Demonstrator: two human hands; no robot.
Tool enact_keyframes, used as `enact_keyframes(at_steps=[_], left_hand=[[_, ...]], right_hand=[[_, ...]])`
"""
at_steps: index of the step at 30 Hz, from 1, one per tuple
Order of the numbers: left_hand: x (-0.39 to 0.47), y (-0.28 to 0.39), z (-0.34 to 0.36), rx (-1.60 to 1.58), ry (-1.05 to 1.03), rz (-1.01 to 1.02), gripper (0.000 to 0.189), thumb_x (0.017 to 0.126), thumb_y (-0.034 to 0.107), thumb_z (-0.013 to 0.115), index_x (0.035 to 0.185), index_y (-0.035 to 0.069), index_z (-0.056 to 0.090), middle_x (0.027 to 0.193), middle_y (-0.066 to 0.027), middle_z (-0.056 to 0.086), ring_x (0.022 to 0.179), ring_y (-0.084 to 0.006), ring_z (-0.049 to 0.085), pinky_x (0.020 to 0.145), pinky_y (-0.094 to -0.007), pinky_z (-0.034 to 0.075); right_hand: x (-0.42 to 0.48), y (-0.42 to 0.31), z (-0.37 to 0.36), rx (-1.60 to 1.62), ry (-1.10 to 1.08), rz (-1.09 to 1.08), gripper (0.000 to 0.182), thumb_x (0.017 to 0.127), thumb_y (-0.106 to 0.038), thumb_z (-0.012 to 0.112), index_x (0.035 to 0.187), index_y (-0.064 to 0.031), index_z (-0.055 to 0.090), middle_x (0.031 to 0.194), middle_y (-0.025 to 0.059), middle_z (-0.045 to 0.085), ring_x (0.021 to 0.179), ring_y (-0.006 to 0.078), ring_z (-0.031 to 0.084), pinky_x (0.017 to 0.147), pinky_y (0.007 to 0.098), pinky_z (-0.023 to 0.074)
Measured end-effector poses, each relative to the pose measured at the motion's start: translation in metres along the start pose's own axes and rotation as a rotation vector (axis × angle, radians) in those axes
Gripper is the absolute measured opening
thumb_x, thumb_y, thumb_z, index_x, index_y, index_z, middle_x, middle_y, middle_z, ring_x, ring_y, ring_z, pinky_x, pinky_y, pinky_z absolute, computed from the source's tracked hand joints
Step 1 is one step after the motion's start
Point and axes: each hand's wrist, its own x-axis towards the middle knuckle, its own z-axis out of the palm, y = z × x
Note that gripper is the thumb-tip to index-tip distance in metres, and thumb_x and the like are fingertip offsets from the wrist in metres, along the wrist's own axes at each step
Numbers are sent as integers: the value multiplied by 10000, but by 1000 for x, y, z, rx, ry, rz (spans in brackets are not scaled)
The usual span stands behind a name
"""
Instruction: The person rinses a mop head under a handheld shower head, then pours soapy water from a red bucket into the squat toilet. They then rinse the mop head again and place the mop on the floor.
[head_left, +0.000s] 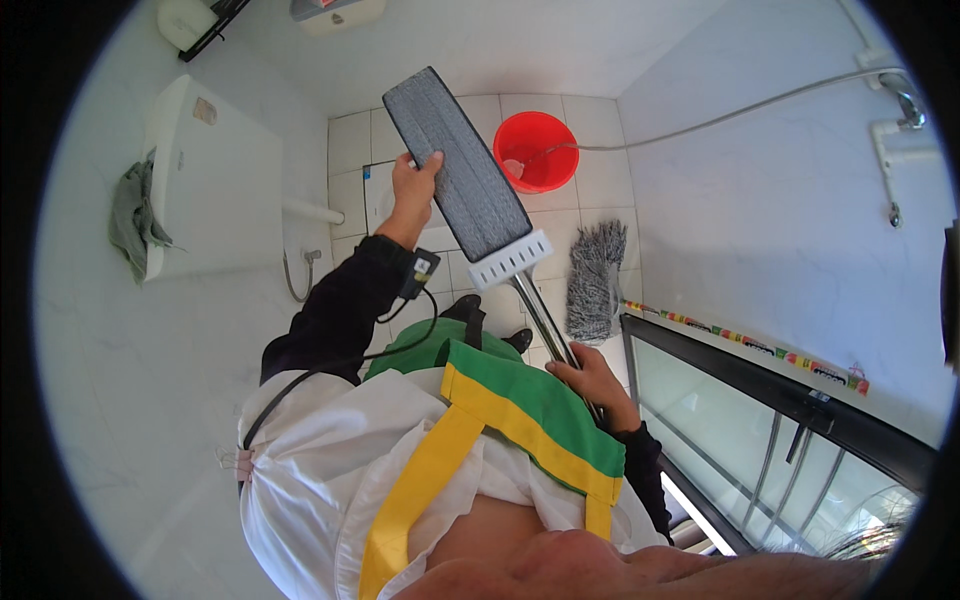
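Note:
A flat mop slants across the middle of the view, its grey fabric pad (457, 161) facing up. My left hand (412, 191) grips the pad's left edge, thumb on top and fingers out of sight beneath. A white slotted plastic piece (511, 260) sits at the pad's lower end, around the metal pole (541, 315). My right hand (600, 381) is closed around that pole, close to the green and yellow apron (540, 409). Behind the pad's right side, a red bucket (536, 150) stands on the floor. A pinkish object (514, 168) lies inside it.
A thin hose (720, 116) runs from the right wall's tap (909, 101) into the bucket. A grey string mop head (596, 281) lies on the tiles. On the left wall hangs a white tank (217, 180) with a grey cloth (135, 217). A black-framed glass door (750, 375) is at right.

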Motion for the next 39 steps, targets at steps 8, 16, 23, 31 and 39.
enact_keyframes(at_steps=[8,16,23,31,39], left_hand=[[-59,40,9,395,-181,35,653,766,167,714,1246,-91,353,1018,-210,589,906,-255,597,806,-326,474],[-126,63,8,994,-930,975,588,849,294,579,1320,3,380,1378,-151,384,1302,-291,327,1074,-420,248],[-146,68,21,1053,-1083,965,629,907,467,409,1340,13,365,1413,-174,323,1349,-273,243,1108,-439,143],[-133,92,26,1162,-940,1108,441,858,373,535,1270,217,521,1415,-137,342,1341,-282,271,1096,-503,143],[-128,101,25,975,-689,1170,473,767,209,650,1214,107,534,1325,-113,439,1275,-296,363,1068,-495,216]], right_hand=[[23,14,20,-188,223,-118,296,807,-246,653,824,28,541,602,120,568,535,154,554,481,311,426],[18,-3,18,-133,137,-121,315,816,-261,632,845,43,555,638,125,590,561,168,555,513,319,433],[24,11,26,-246,230,-220,286,777,-237,696,831,17,577,591,64,562,549,90,483,492,306,410],[4,-20,33,-144,213,-160,348,801,-283,662,829,40,537,644,168,582,559,203,525,544,352,436],[-11,-41,26,-34,247,-161,313,835,-270,628,827,33,550,598,108,548,538,143,482,509,322,409]])
